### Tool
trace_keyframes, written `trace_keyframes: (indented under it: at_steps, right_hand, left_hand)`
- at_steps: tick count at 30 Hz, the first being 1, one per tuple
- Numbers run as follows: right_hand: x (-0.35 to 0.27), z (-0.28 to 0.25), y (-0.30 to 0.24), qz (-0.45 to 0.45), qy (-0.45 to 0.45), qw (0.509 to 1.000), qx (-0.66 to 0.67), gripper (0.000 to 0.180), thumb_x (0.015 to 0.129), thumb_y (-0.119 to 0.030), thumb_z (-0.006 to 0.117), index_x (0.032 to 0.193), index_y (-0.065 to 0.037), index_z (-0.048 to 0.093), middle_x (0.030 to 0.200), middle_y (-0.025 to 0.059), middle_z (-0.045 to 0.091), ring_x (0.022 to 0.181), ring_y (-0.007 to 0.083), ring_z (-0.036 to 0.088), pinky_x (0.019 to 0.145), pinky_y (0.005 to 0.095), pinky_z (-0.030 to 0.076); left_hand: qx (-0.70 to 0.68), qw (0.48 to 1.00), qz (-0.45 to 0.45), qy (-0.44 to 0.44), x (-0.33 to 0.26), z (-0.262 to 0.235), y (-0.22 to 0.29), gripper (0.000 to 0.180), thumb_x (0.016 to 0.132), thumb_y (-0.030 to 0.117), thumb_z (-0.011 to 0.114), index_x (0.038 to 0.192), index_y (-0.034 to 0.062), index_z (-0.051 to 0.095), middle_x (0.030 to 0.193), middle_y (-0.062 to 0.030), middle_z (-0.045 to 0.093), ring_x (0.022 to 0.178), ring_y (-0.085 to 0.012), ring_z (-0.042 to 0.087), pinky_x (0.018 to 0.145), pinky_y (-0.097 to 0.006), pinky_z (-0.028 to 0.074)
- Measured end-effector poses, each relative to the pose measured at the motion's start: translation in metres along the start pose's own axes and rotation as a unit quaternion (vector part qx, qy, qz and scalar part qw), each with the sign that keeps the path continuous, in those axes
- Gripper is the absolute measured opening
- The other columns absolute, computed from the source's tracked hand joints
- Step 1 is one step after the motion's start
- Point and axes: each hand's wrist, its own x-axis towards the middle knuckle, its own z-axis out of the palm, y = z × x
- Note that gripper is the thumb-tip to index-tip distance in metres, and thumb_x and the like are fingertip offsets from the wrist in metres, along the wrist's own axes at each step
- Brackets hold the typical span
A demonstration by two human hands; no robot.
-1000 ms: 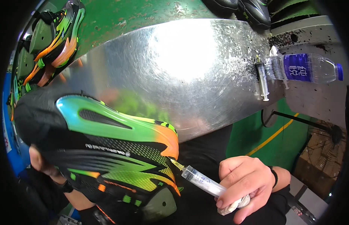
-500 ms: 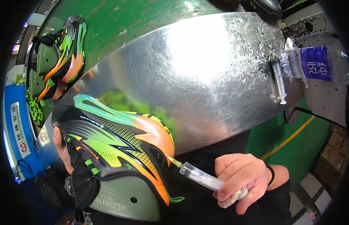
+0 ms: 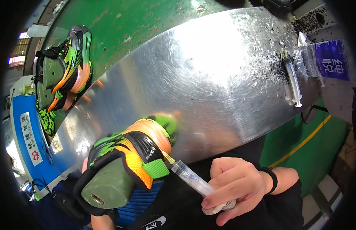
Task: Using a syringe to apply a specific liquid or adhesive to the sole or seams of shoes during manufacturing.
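A black, green and orange sports shoe (image 3: 135,153) on a grey-green last (image 3: 109,188) sits low in the centre, heel end toward me. My left hand (image 3: 86,166) is mostly hidden beneath it and grips it from below. My right hand (image 3: 235,186) holds a clear plastic syringe (image 3: 191,178) and a small crumpled rag (image 3: 218,207). The syringe's needle tip touches the shoe's heel by a green pull tab (image 3: 157,168).
A shiny metal worktop (image 3: 208,76) spans the middle. A second syringe (image 3: 292,82) and a clear bottle with a blue label (image 3: 323,61) lie at its right end. More matching shoes (image 3: 72,65) rest on a green surface at upper left. A blue machine panel (image 3: 28,142) is at left.
The shoe has been turned in my left hand, from showing its side and sole to showing its heel and the last's top. The syringe stays at the heel.
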Motion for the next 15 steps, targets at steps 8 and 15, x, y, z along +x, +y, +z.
trace_keyframes:
  at_steps: [8,15]
  right_hand:
    - [0.001,0.003,0.002,-0.009,0.003,1.0,-0.017,0.038,0.073,-0.03,0.079,0.098,-0.004,0.068,0.081,0.0017,0.068,0.056,0.0135,0.046,0.052,0.0264,0.032]
    - [-0.003,0.005,0.002,-0.01,0.012,1.0,-0.025,0.036,0.074,-0.03,0.078,0.097,-0.004,0.068,0.081,0.0015,0.068,0.055,0.013,0.048,0.052,0.0263,0.033]
  left_hand:
    - [-0.023,0.997,-0.047,0.053,-0.025,-0.007,-0.02,0.066,0.071,0.022,0.076,0.126,0.0024,0.044,0.123,-0.013,0.048,0.113,-0.0261,0.047,0.094,-0.035,0.044]
    - [-0.042,0.991,-0.081,0.097,-0.045,-0.009,-0.034,0.063,0.074,0.021,0.074,0.126,0.0017,0.044,0.124,-0.0137,0.049,0.113,-0.0263,0.048,0.094,-0.035,0.044]
